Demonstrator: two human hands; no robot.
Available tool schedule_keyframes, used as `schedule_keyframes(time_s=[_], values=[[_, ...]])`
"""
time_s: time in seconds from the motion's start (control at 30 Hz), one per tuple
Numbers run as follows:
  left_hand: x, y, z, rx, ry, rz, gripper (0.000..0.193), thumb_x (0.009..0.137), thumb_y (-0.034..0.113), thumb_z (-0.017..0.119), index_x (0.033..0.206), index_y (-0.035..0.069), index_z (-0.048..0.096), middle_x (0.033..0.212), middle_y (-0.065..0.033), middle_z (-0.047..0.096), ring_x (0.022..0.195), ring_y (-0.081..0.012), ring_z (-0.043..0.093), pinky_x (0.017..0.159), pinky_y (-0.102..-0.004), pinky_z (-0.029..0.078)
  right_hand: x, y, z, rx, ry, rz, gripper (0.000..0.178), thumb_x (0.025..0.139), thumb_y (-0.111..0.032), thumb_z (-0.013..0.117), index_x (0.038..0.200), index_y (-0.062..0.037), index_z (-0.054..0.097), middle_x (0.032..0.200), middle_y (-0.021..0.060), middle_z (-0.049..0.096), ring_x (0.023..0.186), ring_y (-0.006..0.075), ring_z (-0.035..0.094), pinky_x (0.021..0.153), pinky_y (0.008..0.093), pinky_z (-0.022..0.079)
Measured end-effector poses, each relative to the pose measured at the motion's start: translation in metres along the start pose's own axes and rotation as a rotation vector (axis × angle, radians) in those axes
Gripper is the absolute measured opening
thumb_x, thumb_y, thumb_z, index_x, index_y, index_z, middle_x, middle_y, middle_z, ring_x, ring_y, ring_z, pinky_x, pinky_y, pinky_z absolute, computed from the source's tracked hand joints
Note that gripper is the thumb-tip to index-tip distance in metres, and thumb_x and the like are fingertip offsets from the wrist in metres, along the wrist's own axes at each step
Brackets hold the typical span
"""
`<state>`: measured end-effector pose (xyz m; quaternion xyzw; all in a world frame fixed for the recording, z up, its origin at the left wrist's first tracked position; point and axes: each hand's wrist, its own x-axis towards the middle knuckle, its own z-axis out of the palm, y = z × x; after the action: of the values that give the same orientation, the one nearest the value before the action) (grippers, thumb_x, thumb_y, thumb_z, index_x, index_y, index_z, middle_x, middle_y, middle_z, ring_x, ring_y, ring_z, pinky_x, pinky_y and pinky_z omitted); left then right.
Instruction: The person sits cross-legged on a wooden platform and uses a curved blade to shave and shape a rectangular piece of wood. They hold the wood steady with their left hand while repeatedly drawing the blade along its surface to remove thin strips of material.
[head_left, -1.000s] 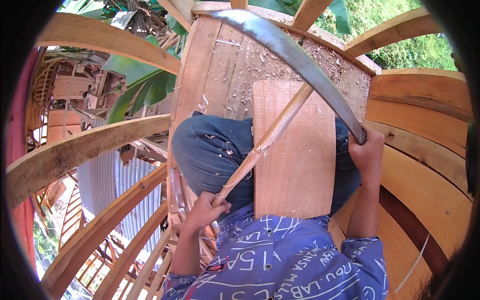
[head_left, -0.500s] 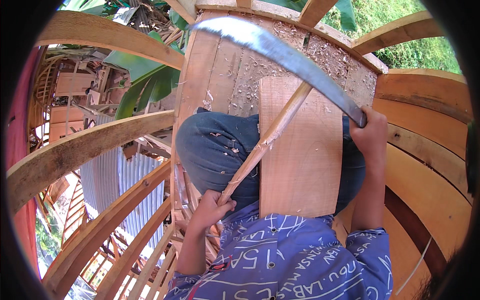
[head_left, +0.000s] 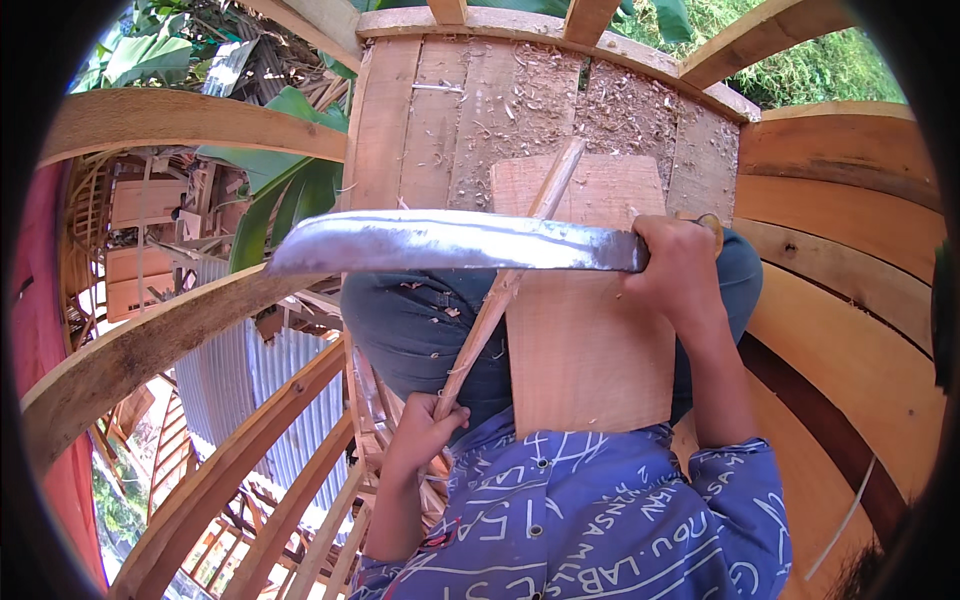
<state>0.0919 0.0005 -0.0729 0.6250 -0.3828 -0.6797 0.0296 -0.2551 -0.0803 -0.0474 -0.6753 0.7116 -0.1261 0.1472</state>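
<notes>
My left hand (head_left: 425,432) is closed round the lower end of a peeled wooden stick (head_left: 478,345), which slants up and away to the right over a flat board (head_left: 590,350). The board lies across my lap between my knees. My right hand (head_left: 680,268) grips the handle of a machete (head_left: 450,240), whose end shows beyond the fist. Its long, broad blade points left, nearly level, and passes over the stick's upper part. Whether blade and stick touch, I cannot tell.
Wood shavings (head_left: 635,125) lie scattered on the plank floor (head_left: 425,130) ahead. Wooden rails (head_left: 190,120) fence the left side, with banana leaves (head_left: 300,195) and corrugated sheets (head_left: 290,390) beyond. A plank wall (head_left: 840,320) stands close on the right.
My right hand has moved a little left and nearer to me. The machete blade has swung down from pointing far left to lying nearly level across the stick. My left hand keeps its hold.
</notes>
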Motion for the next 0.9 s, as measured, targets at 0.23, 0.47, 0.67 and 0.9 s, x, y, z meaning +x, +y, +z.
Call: schedule_keyframes(time_s=[0.23,0.47,0.67,0.9], values=[[-0.001,0.003,0.006,0.128,0.069,0.01,0.018,0.079,0.011,0.069,0.069,-0.004,0.065,0.059,-0.003,0.061,0.055,-0.0076,0.052,0.051,-0.0263,0.04,-0.004,0.02,-0.002,-0.055,0.051,0.054,0.016,0.062,-0.017,0.065,0.07,-0.0029,0.064,0.067,0.0167,0.062,0.067,0.0359,0.062,0.064,0.0443,0.049],[-0.003,0.008,0.006,0.149,0.09,0.01,0.017,0.077,0.01,0.069,0.066,-0.003,0.065,0.058,-0.002,0.059,0.054,-0.0068,0.052,0.049,-0.027,0.038,0.013,0.101,-0.033,0.127,0.236,0.451,0.018,0.073,-0.017,0.064,0.074,0.0007,0.064,0.064,0.022,0.058,0.063,0.0395,0.06,0.057,0.0437,0.046],[-0.019,0.007,0.033,0.614,0.425,-0.017,0.033,0.073,0.031,0.073,0.072,-0.001,0.065,0.061,-0.0155,0.063,0.057,-0.0282,0.063,0.057,-0.0369,0.047,0.024,0.091,-0.021,0.209,0.315,0.389,0.018,0.07,-0.023,0.068,0.076,-0.0061,0.068,0.068,0.0183,0.062,0.068,0.0394,0.062,0.062,0.0456,0.05],[-0.074,0.072,0.049,0.895,0.453,0.212,0.047,0.069,0.033,0.079,0.101,0.002,0.061,0.1,-0.0201,0.062,0.101,-0.0351,0.058,0.086,-0.0396,0.046,0.032,0.091,0.014,0.188,0.234,0.306,0.016,0.067,-0.022,0.068,0.074,-0.0079,0.068,0.069,0.0179,0.065,0.069,0.0366,0.065,0.064,0.0459,0.051]])
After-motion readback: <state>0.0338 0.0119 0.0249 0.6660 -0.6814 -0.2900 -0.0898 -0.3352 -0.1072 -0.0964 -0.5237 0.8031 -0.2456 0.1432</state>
